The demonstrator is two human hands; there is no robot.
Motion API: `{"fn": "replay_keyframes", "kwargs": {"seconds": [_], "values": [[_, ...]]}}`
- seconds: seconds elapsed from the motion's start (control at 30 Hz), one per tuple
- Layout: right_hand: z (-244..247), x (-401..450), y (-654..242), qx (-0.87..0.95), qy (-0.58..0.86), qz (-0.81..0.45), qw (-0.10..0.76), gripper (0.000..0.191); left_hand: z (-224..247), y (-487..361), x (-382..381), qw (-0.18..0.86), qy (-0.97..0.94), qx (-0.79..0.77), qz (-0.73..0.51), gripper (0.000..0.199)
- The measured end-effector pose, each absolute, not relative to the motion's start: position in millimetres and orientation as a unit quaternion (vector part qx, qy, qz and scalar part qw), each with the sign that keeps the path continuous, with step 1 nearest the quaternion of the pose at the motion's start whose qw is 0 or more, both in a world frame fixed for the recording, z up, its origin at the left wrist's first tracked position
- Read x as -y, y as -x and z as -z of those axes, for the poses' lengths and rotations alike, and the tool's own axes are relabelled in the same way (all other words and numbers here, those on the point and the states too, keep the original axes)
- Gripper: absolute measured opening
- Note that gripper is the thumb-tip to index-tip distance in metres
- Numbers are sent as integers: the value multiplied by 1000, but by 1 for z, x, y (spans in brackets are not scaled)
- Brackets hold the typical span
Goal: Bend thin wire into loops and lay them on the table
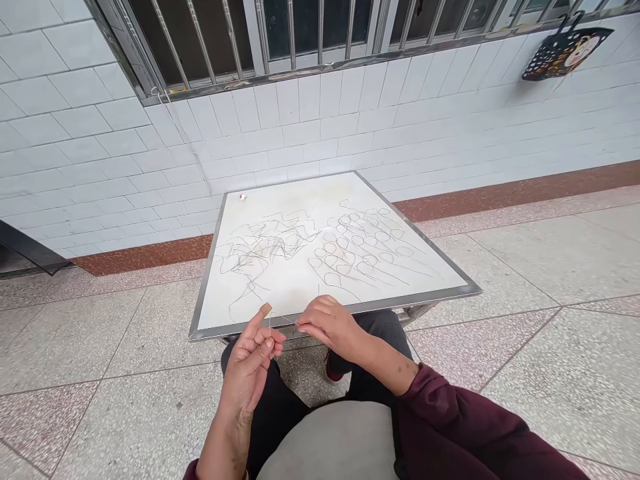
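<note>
Both hands are working at the near edge of the table [295,299], left of its middle, and there's a thin wire [286,320] running between them! The left hand [253,357] pinches it between thumb and fingers, index finger raised (a tan wrap [267,309] covers the tip). Across from it, the right hand [333,327] has thumb and fingertips pressed together on the strand — palm turned down. Over on the table's left half, bent wires [273,247] lie in a loose tangle; toward the right edge, looped wires [345,247] spread out, tails slanting at the near right corner. By the far left corner sits a small white-and-red item [243,198] — too tiny to identify.
</note>
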State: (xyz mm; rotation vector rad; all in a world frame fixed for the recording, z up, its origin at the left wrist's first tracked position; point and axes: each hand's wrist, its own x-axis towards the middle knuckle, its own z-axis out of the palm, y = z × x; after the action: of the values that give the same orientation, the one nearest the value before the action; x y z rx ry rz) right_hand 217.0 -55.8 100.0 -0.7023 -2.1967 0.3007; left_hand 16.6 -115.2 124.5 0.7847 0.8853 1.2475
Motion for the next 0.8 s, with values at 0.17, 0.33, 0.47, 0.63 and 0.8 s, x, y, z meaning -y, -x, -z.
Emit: {"fn": "replay_keyframes", "kwargs": {"seconds": [0.17, 0.33, 0.47, 0.63, 0.8], "values": [[-96, 60, -208, 833, 282, -182, 440, 20, -121, -29, 119, 624, -373, -366, -581, 77], [-96, 66, -199, 836, 266, -221, 425, 27, -126, -41, 121, 543, -375, -382, -647, 81], [-95, 72, -192, 813, 271, -277, 434, 23, -128, -46, 123, 490, -411, -379, -669, 74], [-95, 81, -181, 771, 275, -371, 438, 21, -118, -47, 126, 363, -531, -372, -670, 63], [-98, 86, -177, 748, 267, -442, 417, 18, -97, -34, 116, 75, -757, -345, -550, 70]]}}
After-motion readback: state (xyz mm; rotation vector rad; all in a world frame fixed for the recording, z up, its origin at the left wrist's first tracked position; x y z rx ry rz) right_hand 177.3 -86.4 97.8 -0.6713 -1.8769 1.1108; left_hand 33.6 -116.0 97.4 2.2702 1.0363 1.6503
